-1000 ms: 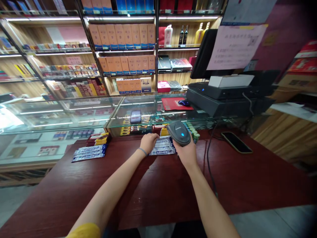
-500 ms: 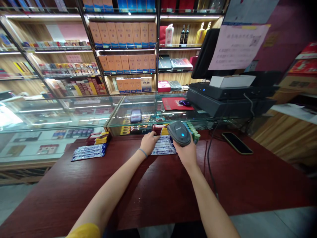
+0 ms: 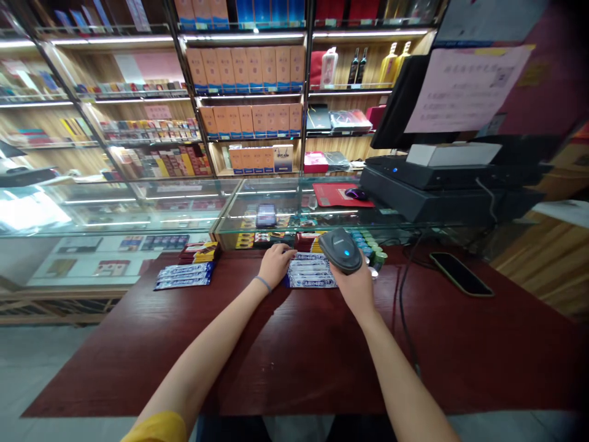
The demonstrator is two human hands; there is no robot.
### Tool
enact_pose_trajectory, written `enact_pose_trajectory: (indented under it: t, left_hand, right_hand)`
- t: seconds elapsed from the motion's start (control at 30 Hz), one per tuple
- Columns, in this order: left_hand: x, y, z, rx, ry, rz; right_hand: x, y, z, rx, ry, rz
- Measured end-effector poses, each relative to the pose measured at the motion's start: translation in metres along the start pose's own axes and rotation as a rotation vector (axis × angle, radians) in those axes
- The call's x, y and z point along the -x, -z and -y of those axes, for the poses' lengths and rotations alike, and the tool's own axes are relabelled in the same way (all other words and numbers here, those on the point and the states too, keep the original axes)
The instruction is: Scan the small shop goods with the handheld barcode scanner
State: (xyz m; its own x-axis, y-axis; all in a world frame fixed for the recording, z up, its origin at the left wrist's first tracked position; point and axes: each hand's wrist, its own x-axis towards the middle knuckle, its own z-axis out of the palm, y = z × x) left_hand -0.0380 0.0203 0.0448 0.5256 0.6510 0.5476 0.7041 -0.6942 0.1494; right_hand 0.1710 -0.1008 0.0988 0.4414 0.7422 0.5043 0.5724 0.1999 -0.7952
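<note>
My right hand is wrapped round a dark grey barcode scanner with a lit blue light, held above the right end of a row of blue-and-white packets. At the left end of that row rests my left hand, palm down, fingers loosely bent and a grey band on the wrist. Its fingertips are by the packets' edge, and nothing shows in its grasp. Behind the row lie red-and-yellow packets, partly hidden by the scanner. Green-capped cylinders stand to the scanner's right.
More blue-and-white packets and red-and-yellow packets lie at the left on the dark red table. A phone and a black cable are at the right. Behind run a glass counter and a monitor.
The view has shifted, so the scene sits farther right. My left hand has drawn slightly back towards the packets' left edge. The scanner stays in my right hand over the row.
</note>
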Motion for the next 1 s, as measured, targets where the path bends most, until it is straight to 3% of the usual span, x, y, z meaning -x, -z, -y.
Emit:
enact_pose_trajectory:
  t: [0.27, 0.53, 0.77, 1.0]
  left_hand:
    - [0.051, 0.055, 0.06, -0.044, 0.136, -0.153]
    - [0.117, 0.106, 0.136, -0.216, 0.377, -0.133]
    - [0.14, 0.106, 0.161, -0.358, 0.57, -0.004]
    - [0.141, 0.109, 0.164, -0.344, 0.58, -0.1]
  right_hand:
    - [0.013, -0.025, 0.014, -0.046, 0.073, 0.138]
    - [0.042, -0.046, 0.043, 0.021, 0.117, 0.386]
    - [0.063, -0.062, 0.037, 0.137, 0.238, 0.468]
    - [0.07, -0.06, 0.03, 0.125, 0.329, 0.492]
